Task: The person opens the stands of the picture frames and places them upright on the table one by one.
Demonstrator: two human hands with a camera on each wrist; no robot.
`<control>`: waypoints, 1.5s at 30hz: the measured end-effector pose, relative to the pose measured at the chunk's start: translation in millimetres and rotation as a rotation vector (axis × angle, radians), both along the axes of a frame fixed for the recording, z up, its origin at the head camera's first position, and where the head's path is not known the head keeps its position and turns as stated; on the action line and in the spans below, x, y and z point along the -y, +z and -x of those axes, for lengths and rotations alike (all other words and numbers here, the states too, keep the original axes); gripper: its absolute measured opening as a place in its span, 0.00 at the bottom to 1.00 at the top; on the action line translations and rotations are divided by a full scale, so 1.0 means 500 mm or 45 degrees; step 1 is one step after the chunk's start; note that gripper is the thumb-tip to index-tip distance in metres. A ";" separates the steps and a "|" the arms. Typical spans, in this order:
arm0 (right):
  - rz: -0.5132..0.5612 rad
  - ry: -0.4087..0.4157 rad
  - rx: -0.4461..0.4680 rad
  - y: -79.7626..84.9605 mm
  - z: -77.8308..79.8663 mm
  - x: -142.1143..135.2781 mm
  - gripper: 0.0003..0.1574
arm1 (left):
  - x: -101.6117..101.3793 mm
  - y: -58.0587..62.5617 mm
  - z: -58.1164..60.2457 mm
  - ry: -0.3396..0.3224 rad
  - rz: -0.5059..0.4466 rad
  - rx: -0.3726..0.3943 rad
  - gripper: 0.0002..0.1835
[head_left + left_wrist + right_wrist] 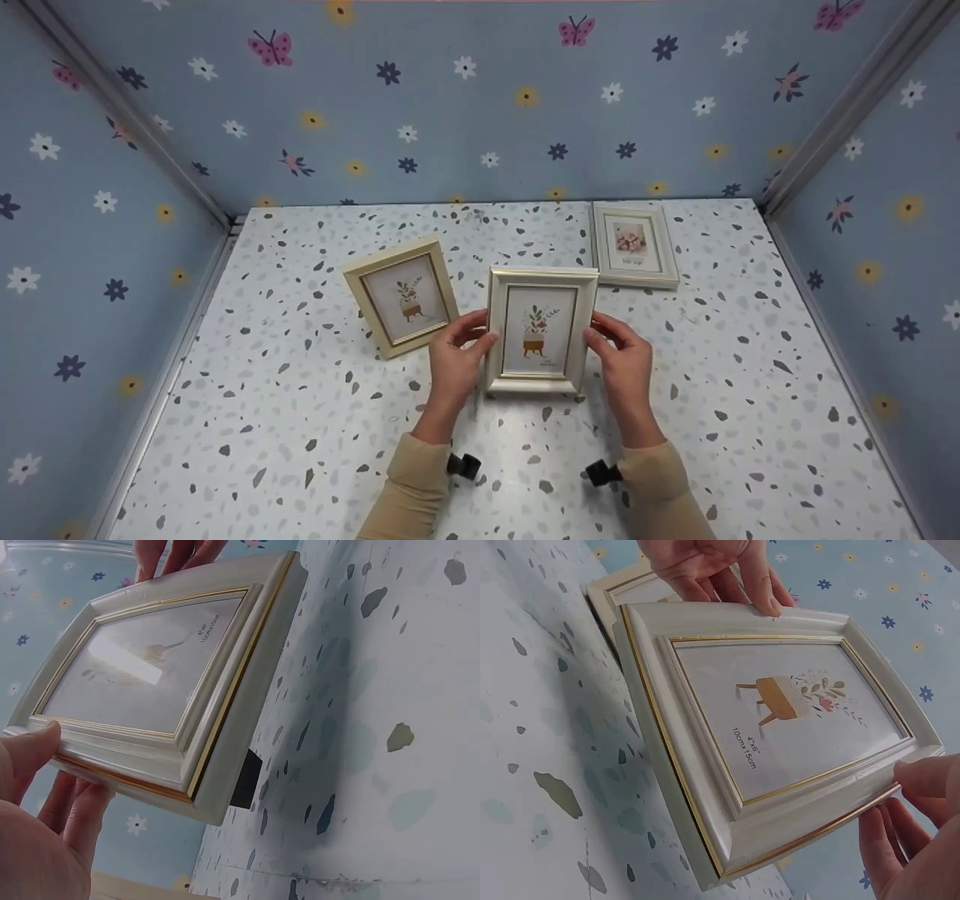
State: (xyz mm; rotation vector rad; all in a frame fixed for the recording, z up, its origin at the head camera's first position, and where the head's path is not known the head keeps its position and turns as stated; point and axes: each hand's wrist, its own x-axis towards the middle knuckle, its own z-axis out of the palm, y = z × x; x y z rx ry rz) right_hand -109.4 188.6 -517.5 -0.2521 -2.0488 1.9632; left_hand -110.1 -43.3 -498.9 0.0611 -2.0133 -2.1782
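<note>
Both hands hold a white picture frame (498, 360) with gold edging, raised off the table and facing me. Its print shows a plant in a brown footed pot. My left hand (456, 364) grips its left side, thumb on the front and fingers behind. On the opposite side my right hand (626, 367) pinches the edge the same way. A dark piece, perhaps the stand (246, 780), juts out behind the frame in the left wrist view. Left of the left hand, a cream picture frame (369, 300) with a similar print stands tilted on the table.
Another white picture frame (598, 247) with a pink flower print is at the back right, near the rear wall. The speckled table (300, 450) is enclosed by blue walls (465, 105) with flowers and butterflies. Black wrist mounts (466, 466) show at the sleeves.
</note>
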 end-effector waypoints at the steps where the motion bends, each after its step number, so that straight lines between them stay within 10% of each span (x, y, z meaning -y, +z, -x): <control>1: 0.000 -0.001 0.002 0.001 0.001 0.002 0.18 | 0.000 0.000 0.000 0.009 0.006 0.006 0.19; 15: -0.051 -0.043 -0.045 0.033 0.021 0.015 0.17 | 0.001 0.018 0.021 -0.004 0.059 0.015 0.21; 28: 0.024 -0.086 -0.234 0.011 0.084 0.015 0.16 | 0.004 0.025 0.065 -0.194 0.024 -0.018 0.29; 45: -0.040 -0.045 -0.211 0.017 0.075 0.037 0.15 | 0.011 -0.084 0.106 -0.205 0.054 -0.049 0.33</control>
